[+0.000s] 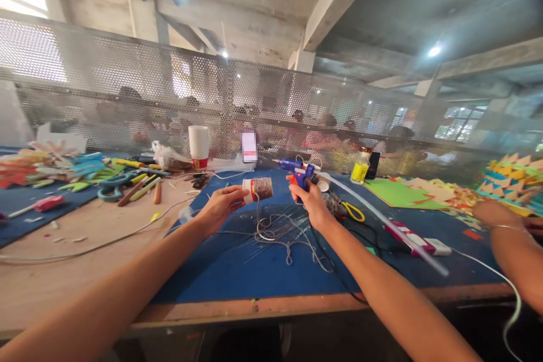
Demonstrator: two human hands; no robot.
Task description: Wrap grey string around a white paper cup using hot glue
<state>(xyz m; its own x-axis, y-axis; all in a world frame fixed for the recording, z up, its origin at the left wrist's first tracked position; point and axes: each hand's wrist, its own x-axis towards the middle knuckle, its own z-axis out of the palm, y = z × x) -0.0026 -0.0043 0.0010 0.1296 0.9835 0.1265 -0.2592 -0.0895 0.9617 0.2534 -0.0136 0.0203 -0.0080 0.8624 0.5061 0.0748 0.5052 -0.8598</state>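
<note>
While twine-wrapped, cup (257, 188) seems empty

One blue glue gun (298, 171) and one twine-wrapped cup (258, 188) are being held above the blue mat (237, 266). One stack of white cups (198, 145) and one yellow bottle (360, 167) are being kept beyond the mat. Two scissors are being counted: yellow-handled (353, 211) on it, teal-handled (111, 185) left of it.
</note>
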